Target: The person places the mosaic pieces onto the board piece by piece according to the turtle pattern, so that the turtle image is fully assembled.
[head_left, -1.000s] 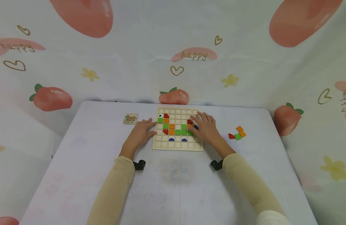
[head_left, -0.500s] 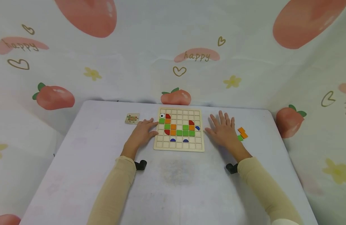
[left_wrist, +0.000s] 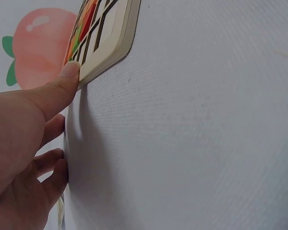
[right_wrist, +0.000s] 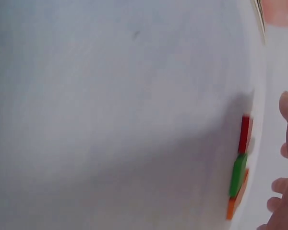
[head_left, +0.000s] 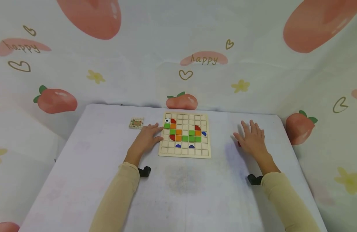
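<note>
A square wooden grid board [head_left: 184, 120] lies on the table, bearing green, orange, red and blue tiles and an eye tile [head_left: 167, 120]. My left hand [head_left: 144, 140] touches the board's left edge; its thumb [left_wrist: 62, 86] meets the rim in the left wrist view. My right hand [head_left: 252, 138], fingers extended, hovers over the loose tiles on the right and covers most of them in the head view. In the right wrist view a red tile [right_wrist: 245, 134], a green tile [right_wrist: 237, 175] and orange ones [right_wrist: 230, 209] lie below the hand, apart from it.
A small picture card [head_left: 136, 123] lies left of the board, near my left fingers. The white-covered table [head_left: 181, 206] ends at a fruit-patterned cloth backdrop [head_left: 143, 83] behind and at the sides.
My right hand has moved off the board's right side to the right, over the loose tiles. A blue half-round tile shows at the board's right side. My left hand has stayed at the board's edge.
</note>
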Available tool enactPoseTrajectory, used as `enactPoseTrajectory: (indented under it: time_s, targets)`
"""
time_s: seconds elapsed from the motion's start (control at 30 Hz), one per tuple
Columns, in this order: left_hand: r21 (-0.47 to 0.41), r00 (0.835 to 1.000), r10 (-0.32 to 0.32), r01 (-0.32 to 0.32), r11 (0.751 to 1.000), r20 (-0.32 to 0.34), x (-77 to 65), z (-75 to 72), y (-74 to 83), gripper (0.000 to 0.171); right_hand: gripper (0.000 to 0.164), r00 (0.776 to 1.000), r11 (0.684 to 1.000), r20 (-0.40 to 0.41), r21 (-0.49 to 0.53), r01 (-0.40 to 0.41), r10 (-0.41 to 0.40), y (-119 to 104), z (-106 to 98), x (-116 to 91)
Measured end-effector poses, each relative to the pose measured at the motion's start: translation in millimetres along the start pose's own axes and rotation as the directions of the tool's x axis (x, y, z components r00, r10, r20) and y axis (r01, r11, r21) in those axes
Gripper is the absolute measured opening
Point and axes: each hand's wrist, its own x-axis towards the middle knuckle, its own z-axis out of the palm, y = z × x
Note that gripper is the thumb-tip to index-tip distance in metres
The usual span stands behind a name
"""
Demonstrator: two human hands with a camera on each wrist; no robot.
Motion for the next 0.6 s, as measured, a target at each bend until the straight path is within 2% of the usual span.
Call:
enactPoseTrajectory:
  time_s: [0.2,0.37,0.6]
  targets:
    - [0.006,1.000,-0.013,0.013,1.000,0.011,-0.9,-0.7,0.8,0.061,0.079,0.999,0.998,-0.024,0.056,-0.022,0.023,19,1,-5]
    - [0.011,1.000,-0.002,0.002,1.000,0.005,-1.3,-1.9,1.6,0.061,0.075,0.997,0.989,-0.009,0.124,-0.081,0.082,26,0,-8]
    - [0.011,1.000,-0.005,0.005,1.000,0.011,-2.1,-2.2,2.2,0.061,0.058,0.993,0.981,-0.021,0.157,-0.113,0.118,30,-3,-11]
